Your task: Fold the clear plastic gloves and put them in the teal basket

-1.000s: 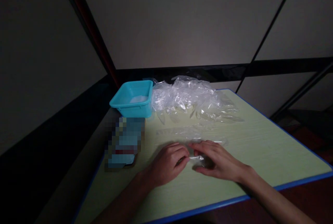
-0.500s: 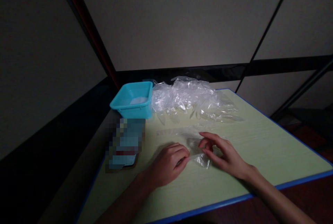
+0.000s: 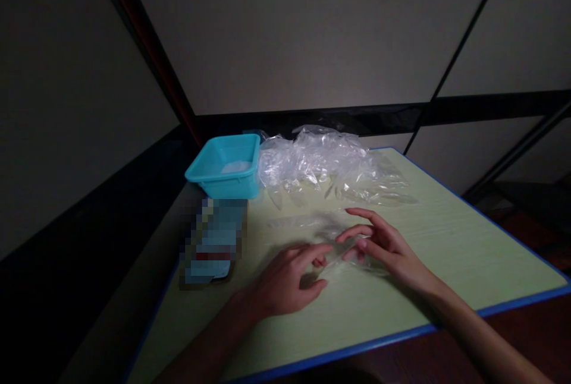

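A clear plastic bag [image 3: 332,266] lies low over the table between my two hands. My right hand [image 3: 386,247] pinches it with the thumb against a curled finger, while its upper fingers stretch out to the left. Some of the film passes over its lower fingertips. My left hand [image 3: 292,280] is beside the bag's left end, thumb and index finger spread apart; whether its curled fingers touch the film I cannot make out. Just beyond the hands, another flat strip of clear film [image 3: 294,220] rests on the table.
A heap of crumpled clear plastic bags [image 3: 321,158] lies along the back of the pale green table [image 3: 473,253]. Left of it stands a turquoise basin [image 3: 223,185] with something white inside. A flat, blurred-out object [image 3: 218,241] lies in front of the basin. A panelled wall rises behind.
My left hand has gone from closed fingers to a spread thumb and index finger. My right hand has shifted slightly and now pinches the bag, which is drawn rightward beneath it.
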Demonstrator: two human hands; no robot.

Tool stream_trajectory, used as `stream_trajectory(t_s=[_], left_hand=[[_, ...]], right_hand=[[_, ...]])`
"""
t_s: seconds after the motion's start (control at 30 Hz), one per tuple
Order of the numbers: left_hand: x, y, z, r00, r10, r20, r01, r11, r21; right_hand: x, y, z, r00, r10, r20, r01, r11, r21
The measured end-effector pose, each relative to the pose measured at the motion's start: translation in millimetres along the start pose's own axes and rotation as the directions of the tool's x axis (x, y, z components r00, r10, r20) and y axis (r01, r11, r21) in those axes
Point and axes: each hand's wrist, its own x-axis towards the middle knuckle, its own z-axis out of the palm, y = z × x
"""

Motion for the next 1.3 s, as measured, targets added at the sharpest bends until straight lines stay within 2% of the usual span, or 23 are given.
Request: stream_trajectory(t_s=[0.1, 0.2, 0.33, 0.43, 0.5, 0.57, 0.67, 0.73, 0.77, 0.83, 0.9, 1.0, 1.13, 1.3], left_hand=[[-0.5, -1.6, 2.2, 1.0, -0.01, -0.013, 0.01, 0.999, -0.053], [-0.3, -0.6, 2.8, 1.0, 0.003, 0.003, -0.003, 0.994, -0.106], [0.3, 4.6, -0.6, 0.999, 0.02, 0.038, -0.014, 0.988, -0.154], [0.3, 7.6, -4.1, 0.999, 0.02, 0.049, -0.013, 0.989, -0.151], [0.2, 8.1, -5.1, 0.999, 0.026, 0.047, -0.019, 0.989, -0.149], [0.5, 7.4, -4.3, 0.999, 0.039, 0.036, -0.033, 0.989, -0.146], [2.4, 3.7, -0.7, 0.998, 0.061, -0.033, -0.064, 0.993, -0.102], [3.9, -0.9, 2.1, 0.99, 0.068, -0.123, -0.072, 0.997, -0.028], [4.4, -3.7, 3.4, 0.985, 0.067, -0.161, -0.063, 0.998, 0.029], [4.4, -10.0, 5.3, 0.98, 0.046, -0.196, -0.012, 0.985, 0.171], [3.2, -16.2, 6.4, 0.983, 0.0, -0.181, 0.059, 0.946, 0.32], [0.9, -22.5, 6.7, 0.988, -0.063, -0.139, 0.123, 0.868, 0.48], [-0.3, -25.7, 4.0, 0.987, -0.098, -0.124, 0.152, 0.8, 0.581], [-1.4, -30.9, 0.1, 0.977, -0.136, -0.165, 0.21, 0.762, 0.613]], right_hand=[[-0.1, 0.7, -1.1, 0.998, 0.026, -0.05, -0.025, 1.0, 0.013], [-1.0, -0.3, -2.1, 0.998, 0.051, -0.028, -0.051, 0.999, 0.014], [-3.0, -1.7, -5.1, 0.979, 0.156, 0.129, -0.154, 0.988, -0.029], [-6.6, -2.8, -13.4, 0.916, 0.284, 0.285, -0.268, 0.959, -0.093], [-10.8, -4.7, -21.4, 0.873, 0.352, 0.339, -0.316, 0.935, -0.158], [-16.1, -7.4, -27.8, 0.88, 0.365, 0.305, -0.307, 0.925, -0.224], [-23.3, -11.4, -26.1, 0.975, 0.217, 0.048, -0.186, 0.916, -0.354], [-26.0, -12.3, -15.2, 0.991, 0.039, -0.128, -0.102, 0.841, -0.532], [-26.7, -11.7, -7.6, 0.986, -0.041, -0.16, -0.071, 0.769, -0.635], [-26.8, -8.0, 9.1, 0.988, -0.136, -0.08, 0.013, 0.576, -0.818], [-26.2, -0.7, 23.0, 0.99, -0.138, 0.04, 0.092, 0.394, -0.914], [-25.5, 14.1, 31.8, 0.983, -0.127, 0.13, 0.156, 0.22, -0.963], [-27.3, 30.1, 27.5, 0.981, -0.11, 0.159, 0.171, 0.115, -0.978], [-29.4, 35.4, 24.2, 0.978, -0.093, 0.189, 0.195, 0.06, -0.979]])
